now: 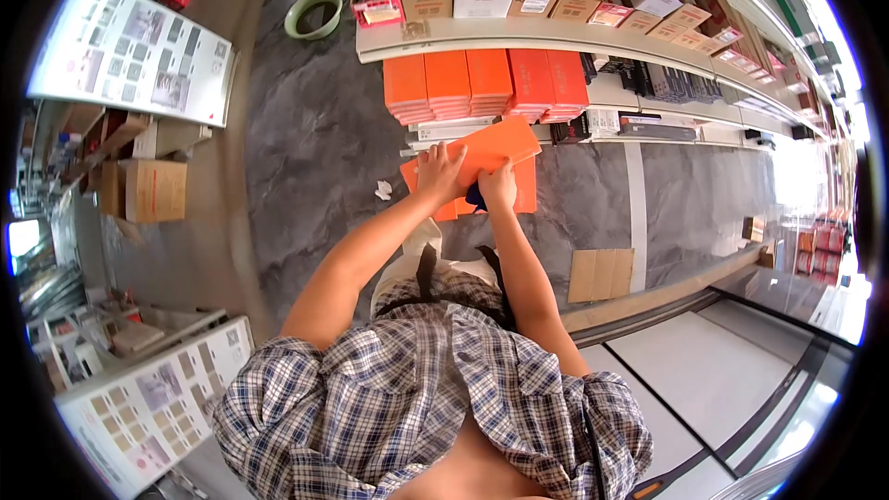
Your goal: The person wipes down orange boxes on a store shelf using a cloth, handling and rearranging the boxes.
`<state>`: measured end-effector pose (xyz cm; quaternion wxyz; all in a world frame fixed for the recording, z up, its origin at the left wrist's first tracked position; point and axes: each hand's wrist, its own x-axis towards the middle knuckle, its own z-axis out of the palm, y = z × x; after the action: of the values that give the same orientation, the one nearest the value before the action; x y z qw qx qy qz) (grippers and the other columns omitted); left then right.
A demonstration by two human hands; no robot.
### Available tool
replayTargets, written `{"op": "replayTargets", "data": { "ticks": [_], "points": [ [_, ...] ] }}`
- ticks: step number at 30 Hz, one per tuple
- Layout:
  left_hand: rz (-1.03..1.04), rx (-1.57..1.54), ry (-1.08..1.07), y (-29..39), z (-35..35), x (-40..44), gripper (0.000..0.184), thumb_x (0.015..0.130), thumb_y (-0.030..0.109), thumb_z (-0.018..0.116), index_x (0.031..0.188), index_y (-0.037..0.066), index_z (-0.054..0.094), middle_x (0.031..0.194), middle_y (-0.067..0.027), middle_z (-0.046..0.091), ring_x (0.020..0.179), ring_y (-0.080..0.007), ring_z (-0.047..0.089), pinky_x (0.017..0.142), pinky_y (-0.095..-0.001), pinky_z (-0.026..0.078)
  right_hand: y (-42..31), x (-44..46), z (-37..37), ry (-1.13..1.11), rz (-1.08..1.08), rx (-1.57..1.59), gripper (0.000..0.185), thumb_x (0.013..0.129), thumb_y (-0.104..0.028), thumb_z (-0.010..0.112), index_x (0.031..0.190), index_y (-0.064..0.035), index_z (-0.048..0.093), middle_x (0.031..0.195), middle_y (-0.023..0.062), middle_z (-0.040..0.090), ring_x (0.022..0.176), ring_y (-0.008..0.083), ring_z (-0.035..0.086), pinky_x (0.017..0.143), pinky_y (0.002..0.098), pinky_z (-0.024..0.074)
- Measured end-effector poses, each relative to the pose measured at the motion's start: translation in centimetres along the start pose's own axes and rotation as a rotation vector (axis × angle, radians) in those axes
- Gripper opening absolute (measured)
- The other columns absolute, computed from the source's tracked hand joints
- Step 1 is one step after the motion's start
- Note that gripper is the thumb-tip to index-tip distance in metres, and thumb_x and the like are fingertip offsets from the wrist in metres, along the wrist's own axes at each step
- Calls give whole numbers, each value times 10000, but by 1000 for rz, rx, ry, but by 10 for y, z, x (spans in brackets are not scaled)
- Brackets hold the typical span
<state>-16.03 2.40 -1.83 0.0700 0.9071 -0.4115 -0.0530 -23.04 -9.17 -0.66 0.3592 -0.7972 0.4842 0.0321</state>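
An orange box [501, 141], flat and tilted, is held between my two hands in front of the shelf. My left hand [441, 173] grips its left end, fingers over the top face. At its near edge my right hand [499, 187] has its fingers closed on the box. Something dark blue [476, 196] shows beside the right hand; its kind is unclear. Below the held box lie more orange boxes [525, 187], partly hidden by my hands. Stacked orange boxes [405, 83] fill the lower shelf just beyond.
Above the stacks runs a shelf [444, 34] with cartons of small parts. A green ring-shaped object [298, 20] is on the grey floor at the upper left. Flattened cardboard [600, 275] lies at the right, near a glass-topped counter [741, 361]. Display boards [208, 83] stand at the left.
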Motion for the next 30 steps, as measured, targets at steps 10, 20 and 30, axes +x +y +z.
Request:
{"op": "replayTargets", "data": {
  "ticks": [10,20,30],
  "points": [
    [-469,-109,-75,124,66,-52,839,629,428,692,1336,147,340,1235,-258,388,1145,-363,378,888,-489,295,111,15,-31,-269,-340,-163,608,750,-231,544,1288,-37,339,1042,224,571,934,368,575,788,433,466],
    [-840,-266,-194,186,123,-69,793,672,375,681,1350,159,329,1283,-248,363,1177,-354,352,923,-496,286,200,32,-14,-430,-332,-145,528,767,-264,547,1235,-45,437,1075,199,593,991,355,571,830,398,455],
    [-975,-218,-268,146,251,-50,788,685,402,648,1359,167,314,1236,-231,394,1171,-374,356,893,-512,318,263,93,107,-372,-297,7,400,778,-272,524,1123,-70,524,963,222,611,926,380,579,791,429,460]
  ]
}}
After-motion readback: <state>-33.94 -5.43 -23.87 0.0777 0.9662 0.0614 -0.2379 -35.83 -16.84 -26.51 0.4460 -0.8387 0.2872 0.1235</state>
